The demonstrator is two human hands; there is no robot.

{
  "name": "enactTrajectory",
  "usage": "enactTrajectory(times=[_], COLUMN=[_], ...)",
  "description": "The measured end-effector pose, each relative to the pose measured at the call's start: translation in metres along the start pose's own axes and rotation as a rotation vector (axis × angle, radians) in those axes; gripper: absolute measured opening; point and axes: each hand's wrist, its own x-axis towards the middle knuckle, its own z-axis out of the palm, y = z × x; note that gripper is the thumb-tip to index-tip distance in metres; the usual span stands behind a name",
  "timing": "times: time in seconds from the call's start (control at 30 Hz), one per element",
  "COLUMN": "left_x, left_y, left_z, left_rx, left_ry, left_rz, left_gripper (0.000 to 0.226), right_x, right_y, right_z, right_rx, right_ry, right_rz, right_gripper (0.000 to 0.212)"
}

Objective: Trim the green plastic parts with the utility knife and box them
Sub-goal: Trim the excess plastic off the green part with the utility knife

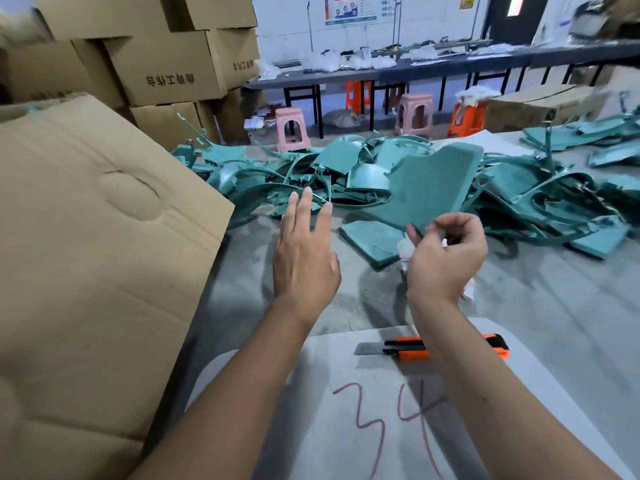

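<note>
A flat green plastic part is pinched at its lower corner by the right hand, fingers and thumb curled round the edge; a scrap of white material appears to be tucked under the same hand. From that grip the part's long axis is carried up and away toward 12 o'clock, above the counter. The left hand is held released, fingers straight and spread, nothing grasped, just beside the part at its 9 o'clock and apart from it.

The utility knife is seen lying on a white sheet at 6 o'clock of the right hand, partly hidden by that forearm, blade extended toward 9 o'clock. It is judged nearer the right hand, which is occupied.

A second green piece lies flat between the hands. The heap of untrimmed parts is spread at 12 o'clock, and the cardboard box stands at 9 o'clock of the left hand.
</note>
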Motion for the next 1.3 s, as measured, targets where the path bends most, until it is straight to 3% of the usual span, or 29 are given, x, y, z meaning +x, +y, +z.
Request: enactTrajectory(times=[0.07, 0.13, 0.2, 0.23, 0.3, 0.33, 0.4, 0.47, 0.57, 0.7, 0.77, 0.9, 1.0, 1.1, 1.2, 1.3], left_x=[-0.001, -0.002, -0.003, -0.003, -0.006, -0.008, -0.009, -0.010, -0.011, -0.014, -0.016, -0.019, -0.021, -0.024, -0.025, -0.030], left_y=[-0.003, -0.004, -0.004, -0.004, -0.009, -0.014, -0.016, -0.009, -0.001, -0.015, -0.023, -0.031, -0.034, -0.038, -0.038, -0.027], left_z=[0.001, 0.004, 0.004, 0.002, -0.002, -0.003, -0.006, -0.003, 0.008, 0.016, 0.019, 0.024, 0.027, 0.029, 0.031, 0.031], left_rx=[-0.047, -0.199, -0.639, -1.008, -1.835, -2.093, -2.247, -2.126, -1.961, -1.809, -1.826, -1.935, -1.977, -1.875, -1.524, -1.097], left_ry=[-0.029, -0.160, -0.303, -0.385, -0.528, -0.547, -0.537, -0.396, -0.170, 0.015, 0.084, 0.128, 0.130, 0.180, 0.252, 0.219], left_rz=[-0.044, -0.176, -0.471, -0.665, -0.869, -0.865, -0.760, -0.786, -0.980, -1.052, -1.066, -1.086, -1.029, -0.964, -0.794, -0.472], left_gripper=[0.069, 0.051, 0.033, 0.026, 0.043, 0.063, 0.086, 0.070, 0.038, 0.042, 0.044, 0.050, 0.053, 0.045, 0.044, 0.046], right_x=[-0.001, -0.004, -0.009, -0.011, -0.016, -0.019, -0.024, -0.028, -0.033, -0.009, 0.011, 0.029, 0.032, 0.034, 0.017, -0.019], right_y=[0.002, 0.005, 0.005, 0.006, 0.010, 0.014, 0.019, 0.020, 0.010, -0.010, -0.020, -0.023, -0.018, -0.016, -0.010, -0.002], right_z=[-0.002, -0.002, 0.001, 0.003, 0.002, 0.000, -0.003, -0.003, -0.004, -0.023, -0.037, -0.060, -0.066, -0.064, -0.054, -0.044], right_rx=[-0.149, -0.270, -0.282, -0.304, -0.364, -0.386, -0.398, -0.380, -0.369, -0.536, -0.743, -1.397, -1.452, -1.186, -0.683, -0.578], right_ry=[-0.043, -0.165, -0.287, -0.335, -0.434, -0.482, -0.570, -0.722, -1.054, -1.251, -1.389, -1.636, -1.595, -1.399, -1.086, -0.916], right_rz=[-0.252, -0.542, -0.683, -0.745, -0.820, -0.831, -0.810, -0.771, -0.718, -0.512, -0.262, -0.171, -0.198, -0.242, -0.099, -0.233], right_gripper=[0.028, 0.029, 0.027, 0.026, 0.025, 0.027, 0.032, 0.033, 0.030, 0.021, 0.032, 0.048, 0.039, 0.035, 0.035, 0.040])
